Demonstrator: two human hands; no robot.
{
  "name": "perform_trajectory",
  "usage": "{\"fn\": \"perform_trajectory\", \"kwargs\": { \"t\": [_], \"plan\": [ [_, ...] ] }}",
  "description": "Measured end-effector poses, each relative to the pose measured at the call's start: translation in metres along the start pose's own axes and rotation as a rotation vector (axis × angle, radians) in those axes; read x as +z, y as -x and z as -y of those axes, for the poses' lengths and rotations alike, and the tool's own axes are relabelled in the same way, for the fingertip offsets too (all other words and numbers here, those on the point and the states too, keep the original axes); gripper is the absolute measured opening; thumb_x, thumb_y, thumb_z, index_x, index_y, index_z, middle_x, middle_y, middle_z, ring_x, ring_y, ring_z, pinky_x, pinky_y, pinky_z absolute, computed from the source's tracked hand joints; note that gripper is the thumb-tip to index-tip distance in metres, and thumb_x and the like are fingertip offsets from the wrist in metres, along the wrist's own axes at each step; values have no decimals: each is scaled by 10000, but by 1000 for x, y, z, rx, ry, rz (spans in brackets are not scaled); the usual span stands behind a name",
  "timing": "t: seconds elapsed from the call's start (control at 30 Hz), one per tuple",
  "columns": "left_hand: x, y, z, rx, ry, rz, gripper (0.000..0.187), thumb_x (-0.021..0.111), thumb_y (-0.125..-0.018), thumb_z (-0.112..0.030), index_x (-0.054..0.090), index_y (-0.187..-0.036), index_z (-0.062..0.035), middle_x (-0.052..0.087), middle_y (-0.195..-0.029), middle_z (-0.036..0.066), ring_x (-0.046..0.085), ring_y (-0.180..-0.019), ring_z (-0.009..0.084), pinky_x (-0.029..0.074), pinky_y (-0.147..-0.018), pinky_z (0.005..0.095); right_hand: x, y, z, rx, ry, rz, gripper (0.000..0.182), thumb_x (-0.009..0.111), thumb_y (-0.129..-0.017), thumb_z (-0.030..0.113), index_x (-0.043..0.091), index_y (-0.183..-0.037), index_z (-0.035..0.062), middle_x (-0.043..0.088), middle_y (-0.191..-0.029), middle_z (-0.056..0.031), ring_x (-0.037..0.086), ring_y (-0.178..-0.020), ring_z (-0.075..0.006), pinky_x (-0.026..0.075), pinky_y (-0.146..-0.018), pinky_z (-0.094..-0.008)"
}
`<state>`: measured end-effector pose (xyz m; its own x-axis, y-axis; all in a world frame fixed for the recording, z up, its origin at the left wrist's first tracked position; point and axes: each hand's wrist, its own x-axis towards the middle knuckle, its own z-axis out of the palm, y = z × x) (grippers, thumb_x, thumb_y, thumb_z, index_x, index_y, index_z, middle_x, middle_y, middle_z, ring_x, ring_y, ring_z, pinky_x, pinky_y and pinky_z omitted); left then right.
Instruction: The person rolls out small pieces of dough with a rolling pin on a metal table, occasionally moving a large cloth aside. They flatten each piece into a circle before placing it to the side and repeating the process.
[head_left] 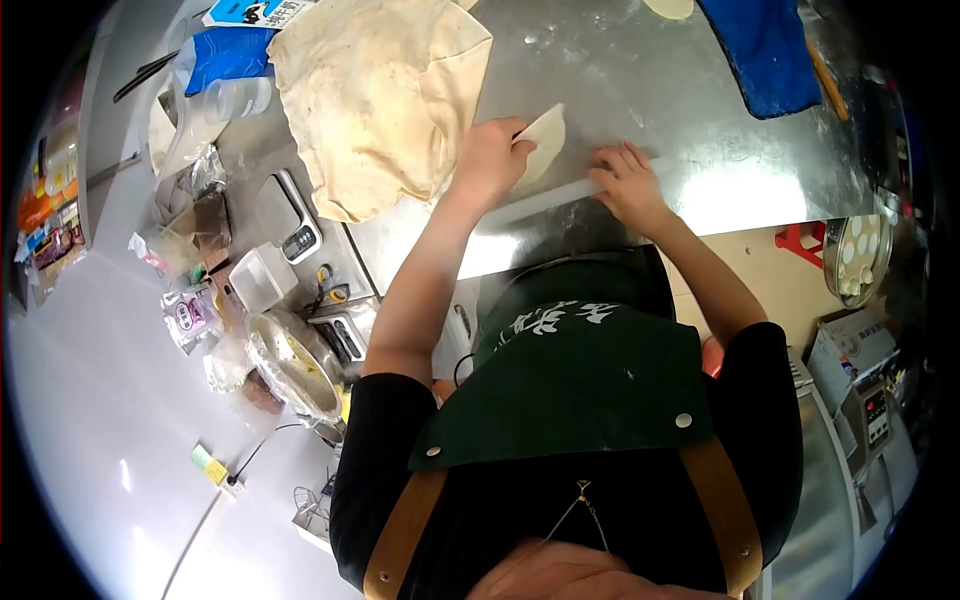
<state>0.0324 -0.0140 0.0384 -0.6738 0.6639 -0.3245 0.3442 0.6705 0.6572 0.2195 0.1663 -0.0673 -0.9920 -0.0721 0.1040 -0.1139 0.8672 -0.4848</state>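
Observation:
My left hand (490, 158) pinches the edge of a thin, flat piece of dough (544, 143), which is tilted up off the steel worktop (600, 70). A slim white rolling pin (545, 202) lies along the near side of the worktop, just below the dough. My right hand (630, 188) is over the right part of the pin, with its fingers bent across it. Left of my left hand, a large cream cloth (375, 105) is spread in a bulging heap; what is under it is hidden.
A blue cloth (765, 55) and another dough round (669, 8) are at the far side. Left are a kitchen scale (290, 215), a clear plastic tub (263, 278), scissors (330, 286) and a large bowl (293, 365). A tray of dough pieces (857, 262) stands low at right, near a red stool (802, 243).

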Motion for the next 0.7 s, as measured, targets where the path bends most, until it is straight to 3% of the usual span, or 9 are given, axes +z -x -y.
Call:
{"fn": "perform_trajectory", "kwargs": {
  "t": [0.07,0.17,0.2,0.3,0.4,0.53,0.63,0.7],
  "plan": [
    [-10,-2,4,-119,183,116,199,677,-785,-100,654,-953,5,655,-791,181,626,-716,312,482,-657,388,-26,0,-4,9,4,40,380,793,-653,162,623,-991,121,545,-1127,-72,500,-1146,-270,322,-1096,-465],
    [9,-16,52,-171,259,108,202,667,-786,-83,653,-960,18,659,-834,185,640,-750,297,487,-669,385,-45,3,1,4,24,63,373,787,-665,166,622,-997,123,543,-1110,-73,507,-1124,-268,325,-1095,-466],
    [8,-17,53,-152,109,183,243,657,-787,-70,638,-1013,18,664,-913,203,647,-841,330,494,-725,401,-46,1,1,-6,33,67,368,785,-670,165,621,-997,125,542,-1113,-73,506,-1126,-268,324,-1095,-466],
    [27,-21,96,-65,-5,167,309,644,-790,-59,616,-1091,3,660,-975,216,634,-937,365,489,-788,421,-40,-21,1,-43,48,74,344,766,-711,179,613,-1013,118,535,-1120,-79,500,-1131,-275,317,-1097,-470],
    [15,-22,93,-59,-86,263,358,639,-792,-55,597,-1145,-18,659,-1005,218,614,-981,393,475,-821,440,-22,-45,1,-72,58,112,329,722,-779,235,601,-1053,97,534,-1146,-101,492,-1151,-294,306,-1098,-477],
    [16,-35,95,-15,67,204,318,635,-799,-75,620,-1112,-22,670,-942,190,641,-892,334,489,-761,405,9,-76,4,102,216,-83,363,608,-879,335,588,-1120,64,521,-1265,-149,455,-1232,-325,286,-1102,-492],
    [22,-51,100,-41,189,215,280,642,-796,-104,648,-1062,-15,677,-891,167,648,-802,279,493,-710,368,28,-75,13,299,288,-241,407,542,-902,323,567,-1202,49,466,-1384,-178,418,-1297,-339,283,-1099,-503],
    [25,-58,103,-3,181,208,259,654,-788,-127,670,-1019,-11,680,-847,152,645,-741,248,493,-678,345,35,-55,21,321,308,-246,427,522,-900,291,544,-1245,41,440,-1416,-188,410,-1311,-345,289,-1093,-514]
  ]
}}
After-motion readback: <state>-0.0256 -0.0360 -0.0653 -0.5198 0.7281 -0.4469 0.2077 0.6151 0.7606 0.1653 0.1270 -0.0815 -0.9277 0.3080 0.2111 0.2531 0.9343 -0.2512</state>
